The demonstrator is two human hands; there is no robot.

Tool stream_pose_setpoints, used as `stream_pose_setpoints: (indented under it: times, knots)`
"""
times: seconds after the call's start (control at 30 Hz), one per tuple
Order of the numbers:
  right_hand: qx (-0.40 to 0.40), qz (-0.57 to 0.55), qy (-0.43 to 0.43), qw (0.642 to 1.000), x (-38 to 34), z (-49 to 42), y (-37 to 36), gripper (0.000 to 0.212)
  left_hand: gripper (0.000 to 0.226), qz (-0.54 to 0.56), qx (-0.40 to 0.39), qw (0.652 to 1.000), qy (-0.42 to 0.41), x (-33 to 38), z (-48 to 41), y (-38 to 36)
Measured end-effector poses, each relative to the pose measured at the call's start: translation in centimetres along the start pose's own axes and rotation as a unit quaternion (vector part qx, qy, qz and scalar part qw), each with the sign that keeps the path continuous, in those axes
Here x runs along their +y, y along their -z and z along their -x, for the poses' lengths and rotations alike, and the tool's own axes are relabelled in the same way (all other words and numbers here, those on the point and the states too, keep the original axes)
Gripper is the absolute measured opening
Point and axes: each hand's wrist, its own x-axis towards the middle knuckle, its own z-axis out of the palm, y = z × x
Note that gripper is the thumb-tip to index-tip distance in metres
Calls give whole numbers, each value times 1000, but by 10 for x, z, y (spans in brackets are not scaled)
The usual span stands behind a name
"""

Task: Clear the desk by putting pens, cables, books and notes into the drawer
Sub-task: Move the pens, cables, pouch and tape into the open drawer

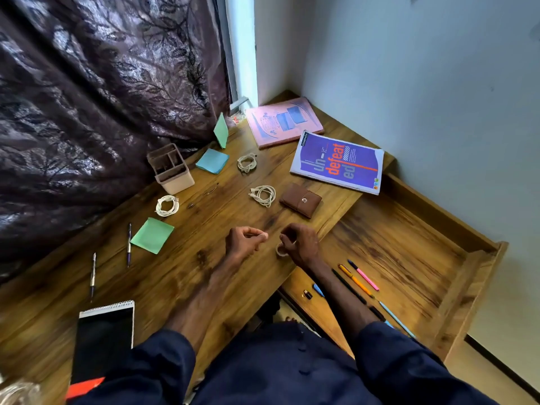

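Gripping a tape roll (281,251) in right hand (298,244), left hand (245,241) pinch contents unclear, near Classmate notebook (337,162) reading "undefeated".

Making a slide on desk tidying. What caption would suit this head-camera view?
Left hand and right hand over the desk, the right holding a small pale roll; pens in the open drawer.

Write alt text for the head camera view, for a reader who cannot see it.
A person's left hand and right hand are close together, fingers curled, over a wooden desk, the right on a small pale roll. Three coiled white cables, sticky notes, two pens and books lie on the desk; the open drawer at right holds coloured pens.
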Motion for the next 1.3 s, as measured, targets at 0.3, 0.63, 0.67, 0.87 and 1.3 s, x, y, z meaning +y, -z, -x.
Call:
stream_pose_setpoints:
  times: [0.3, 0.63, 0.67, 0.87, 1.3]
  knots:
    - [17, -73, -48, 996, 28, 14, 3, 27, 31, -49, -3, 999, 10, 15, 33, -24]
    - [-56, -77, 7, 995, -18, 3, -25, 19, 13, -22, 66, 997, 21, -7, 56, 16]
    - [-68, -72, 25, 995, -28, 3, -30, 20, 13, -10, 76, 997, 26, -12, 57, 23]
    - [-122, -32, 141, 982, -96, 1, -65, 15, 14, 31, 139, 989, 45, -49, 67, 80]
    - [-222, 34, 224, 948, -199, 15, -175, 10, 17, -276, 343, 893, 89, -152, 54, 254]
